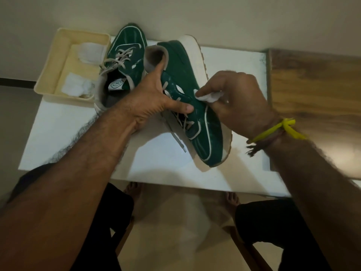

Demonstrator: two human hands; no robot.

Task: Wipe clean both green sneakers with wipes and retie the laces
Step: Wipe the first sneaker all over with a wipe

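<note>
— On the white tabletop (58, 137) in front of you, where do things stand?

— You've got the green suede sneaker with the thick cream sole (187, 79) raised off the surface and tipped on its side. Your left hand (156, 96) grips it, fingers reaching into the collar, thumb across the laces. The second green sneaker (127, 53) sits behind, upright, laces loose.

— And my right hand (240, 100)?

— It's pinching a crumpled white wipe (208, 97) against the green side panel. I'd say work in short strokes along the white piping, turning the wipe to a fresh face, and keep that left hold firm so the shoe doesn't twist.

— Supplies?

— The shallow cream plastic tray (56, 49) at the far left corner holds folded white wipes (90, 50) at its far end and a crumpled, seemingly used one (78, 88) nearer you.
</note>
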